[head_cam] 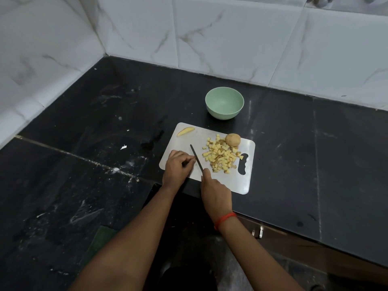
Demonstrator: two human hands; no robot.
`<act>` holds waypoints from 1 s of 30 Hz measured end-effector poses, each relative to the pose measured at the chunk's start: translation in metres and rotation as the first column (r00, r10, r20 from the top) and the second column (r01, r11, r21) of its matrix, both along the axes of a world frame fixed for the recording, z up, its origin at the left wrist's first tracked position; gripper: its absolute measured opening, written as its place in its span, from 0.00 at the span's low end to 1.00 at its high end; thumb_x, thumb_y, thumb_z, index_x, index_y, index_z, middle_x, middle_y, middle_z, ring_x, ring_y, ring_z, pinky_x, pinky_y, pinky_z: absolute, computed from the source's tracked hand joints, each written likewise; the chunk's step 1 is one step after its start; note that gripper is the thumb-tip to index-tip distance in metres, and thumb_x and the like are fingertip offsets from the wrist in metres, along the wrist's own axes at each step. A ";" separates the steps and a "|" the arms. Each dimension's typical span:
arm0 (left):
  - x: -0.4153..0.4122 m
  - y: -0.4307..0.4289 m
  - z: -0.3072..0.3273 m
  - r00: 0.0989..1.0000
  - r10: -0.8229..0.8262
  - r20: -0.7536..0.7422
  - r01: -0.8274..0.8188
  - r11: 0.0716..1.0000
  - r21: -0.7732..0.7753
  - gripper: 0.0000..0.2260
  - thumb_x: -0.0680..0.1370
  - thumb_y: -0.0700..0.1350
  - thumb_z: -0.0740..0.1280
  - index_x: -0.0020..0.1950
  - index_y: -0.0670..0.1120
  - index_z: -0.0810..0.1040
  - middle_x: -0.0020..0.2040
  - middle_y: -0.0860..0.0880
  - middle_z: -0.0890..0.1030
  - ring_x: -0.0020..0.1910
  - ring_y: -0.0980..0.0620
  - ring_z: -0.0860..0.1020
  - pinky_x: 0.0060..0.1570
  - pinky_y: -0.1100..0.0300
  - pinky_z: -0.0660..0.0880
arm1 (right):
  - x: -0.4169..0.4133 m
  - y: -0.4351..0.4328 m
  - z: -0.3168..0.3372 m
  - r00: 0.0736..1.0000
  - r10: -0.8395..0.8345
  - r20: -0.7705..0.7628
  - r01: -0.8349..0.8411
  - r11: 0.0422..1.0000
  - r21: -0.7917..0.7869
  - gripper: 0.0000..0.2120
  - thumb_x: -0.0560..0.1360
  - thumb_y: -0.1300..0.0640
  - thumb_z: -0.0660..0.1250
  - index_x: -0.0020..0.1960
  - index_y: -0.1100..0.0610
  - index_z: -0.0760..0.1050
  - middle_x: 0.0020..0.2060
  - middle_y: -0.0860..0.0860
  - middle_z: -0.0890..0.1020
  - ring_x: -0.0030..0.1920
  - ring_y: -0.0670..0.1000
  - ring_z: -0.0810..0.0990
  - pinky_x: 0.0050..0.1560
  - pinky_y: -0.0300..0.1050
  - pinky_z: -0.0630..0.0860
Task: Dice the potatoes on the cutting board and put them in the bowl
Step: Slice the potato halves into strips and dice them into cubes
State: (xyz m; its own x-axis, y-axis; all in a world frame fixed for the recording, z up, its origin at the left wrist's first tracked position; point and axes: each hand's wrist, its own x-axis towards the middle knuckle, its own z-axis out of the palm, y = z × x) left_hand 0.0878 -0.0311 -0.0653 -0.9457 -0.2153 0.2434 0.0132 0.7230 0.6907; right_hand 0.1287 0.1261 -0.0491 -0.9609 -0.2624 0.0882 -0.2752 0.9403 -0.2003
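My right hand [215, 193] gripped the knife [196, 157]; my left hand [177, 168] curled its fingers [187, 159] beside the blade, holding what I couldn't tell. Diced potatoes [221, 158] lay heaped at the cutting board's [231, 182] 3 o'clock, I judged to free cutting room; bowl [224, 102] at 12, unfilled.

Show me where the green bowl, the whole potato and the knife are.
green bowl [224, 101]: head view, bare inner wall.
whole potato [232, 139]: head view, middle of its skin.
knife [193, 151]: head view, upper part of the blade.
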 end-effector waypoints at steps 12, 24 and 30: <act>0.000 0.002 -0.003 0.999 0.054 -0.001 -0.054 0.999 0.004 0.06 0.79 0.45 0.72 0.50 0.44 0.85 0.44 0.56 0.78 0.51 0.58 0.69 0.47 0.77 0.66 | 0.033 0.031 -0.007 0.993 -0.069 -0.096 0.063 0.996 -0.060 0.16 0.75 0.55 0.73 0.47 0.51 0.65 0.25 0.49 0.73 0.18 0.54 0.72 0.19 0.40 0.63; -0.008 0.009 -0.007 0.997 0.071 0.032 -0.067 0.991 -0.114 0.11 0.80 0.43 0.70 0.60 0.43 0.84 0.50 0.48 0.79 0.54 0.52 0.70 0.55 0.62 0.70 | -0.022 0.073 -0.013 0.946 -0.198 -0.257 0.041 0.859 -0.511 0.06 0.80 0.51 0.68 0.47 0.53 0.80 0.32 0.47 0.78 0.29 0.46 0.76 0.28 0.42 0.72; -0.033 0.036 0.003 0.995 0.009 0.097 0.006 0.989 -0.150 0.12 0.81 0.43 0.67 0.62 0.44 0.83 0.52 0.48 0.80 0.55 0.50 0.70 0.56 0.57 0.72 | -0.024 0.074 -0.009 0.953 -0.212 -0.216 0.050 0.814 -0.578 0.05 0.78 0.54 0.71 0.45 0.54 0.76 0.30 0.47 0.78 0.28 0.47 0.75 0.27 0.45 0.75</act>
State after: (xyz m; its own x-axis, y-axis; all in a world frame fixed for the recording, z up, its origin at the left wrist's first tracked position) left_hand 0.0543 0.0045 -0.0627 -0.9662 -0.1844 0.1799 -0.0498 0.8187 0.5721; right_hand 0.1042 0.2005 -0.0583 -0.9027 0.0374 0.4287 -0.2751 0.7159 -0.6417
